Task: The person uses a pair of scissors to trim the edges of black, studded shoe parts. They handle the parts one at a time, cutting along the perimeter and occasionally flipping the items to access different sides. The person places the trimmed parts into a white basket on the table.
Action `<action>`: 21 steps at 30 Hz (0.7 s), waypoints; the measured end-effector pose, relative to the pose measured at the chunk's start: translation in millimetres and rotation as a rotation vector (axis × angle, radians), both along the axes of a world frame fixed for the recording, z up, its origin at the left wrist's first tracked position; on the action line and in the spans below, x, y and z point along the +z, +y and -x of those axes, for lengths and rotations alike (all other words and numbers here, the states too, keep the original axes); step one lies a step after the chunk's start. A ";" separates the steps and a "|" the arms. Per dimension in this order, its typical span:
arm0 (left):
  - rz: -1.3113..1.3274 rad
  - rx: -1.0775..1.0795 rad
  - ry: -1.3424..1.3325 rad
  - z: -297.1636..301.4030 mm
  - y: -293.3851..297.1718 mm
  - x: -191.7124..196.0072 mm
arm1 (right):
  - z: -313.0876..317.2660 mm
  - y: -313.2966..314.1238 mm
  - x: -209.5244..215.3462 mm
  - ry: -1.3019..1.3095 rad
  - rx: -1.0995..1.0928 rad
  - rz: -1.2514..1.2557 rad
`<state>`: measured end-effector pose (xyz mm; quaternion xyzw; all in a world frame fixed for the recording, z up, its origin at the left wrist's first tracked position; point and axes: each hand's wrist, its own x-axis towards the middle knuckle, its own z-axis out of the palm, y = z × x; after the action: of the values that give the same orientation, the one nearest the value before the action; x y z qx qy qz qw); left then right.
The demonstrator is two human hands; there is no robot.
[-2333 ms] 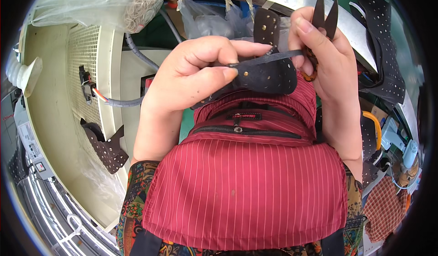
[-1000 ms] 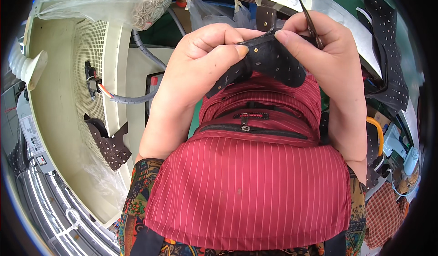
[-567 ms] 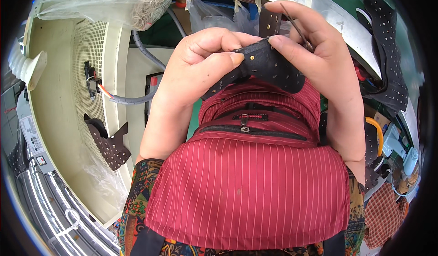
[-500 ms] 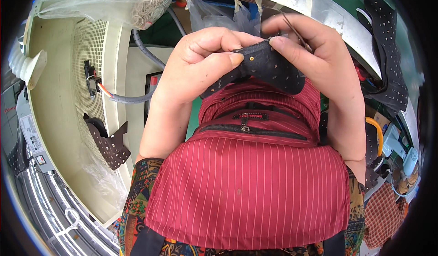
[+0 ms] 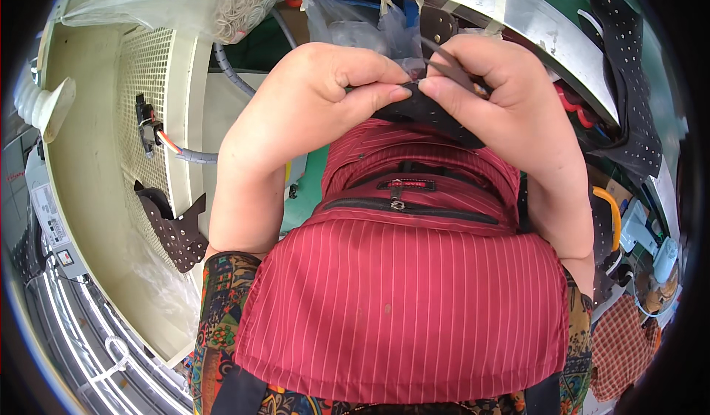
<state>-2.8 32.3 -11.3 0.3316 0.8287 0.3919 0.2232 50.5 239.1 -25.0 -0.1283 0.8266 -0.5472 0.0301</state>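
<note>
Both hands are raised close together above my red striped apron, pinching a small black fabric or leather piece. My left hand grips its upper edge between thumb and fingers. Right beside that, the thumb of my right hand presses on the same edge. A thin dark tool, tweezers-like, sticks out from the curled fingers of my right hand; its exact kind is unclear. Most of the black piece is hidden behind the hands, and its lower part hangs over the apron.
At left, a cream tray holds a dark studded piece and clear plastic. A bag of pale rubber bands lies on its far edge. A metal-edged table curves past at far right, with a black studded strip draped over it.
My hands have drawn closer together along the black piece's edge, and the piece has turned so less of its studded face shows. The dark tool in my right hand has swung down and left.
</note>
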 end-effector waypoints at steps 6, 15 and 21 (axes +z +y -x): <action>0.019 -0.148 0.009 2.4 13.1 6.4 | -3.1 -5.3 1.8 -0.004 0.005 -0.063; -0.074 0.117 -0.345 1.9 10.6 -5.5 | -15.7 9.6 0.1 -0.084 -0.249 0.159; -0.185 0.181 -0.505 0.0 12.5 -7.9 | -12.8 27.1 -3.4 -0.001 -0.205 -0.042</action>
<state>-2.8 44.8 -19.2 0.1669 0.7337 0.5545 0.3555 63.3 266.2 -28.4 -0.0421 0.8466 -0.5301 -0.0233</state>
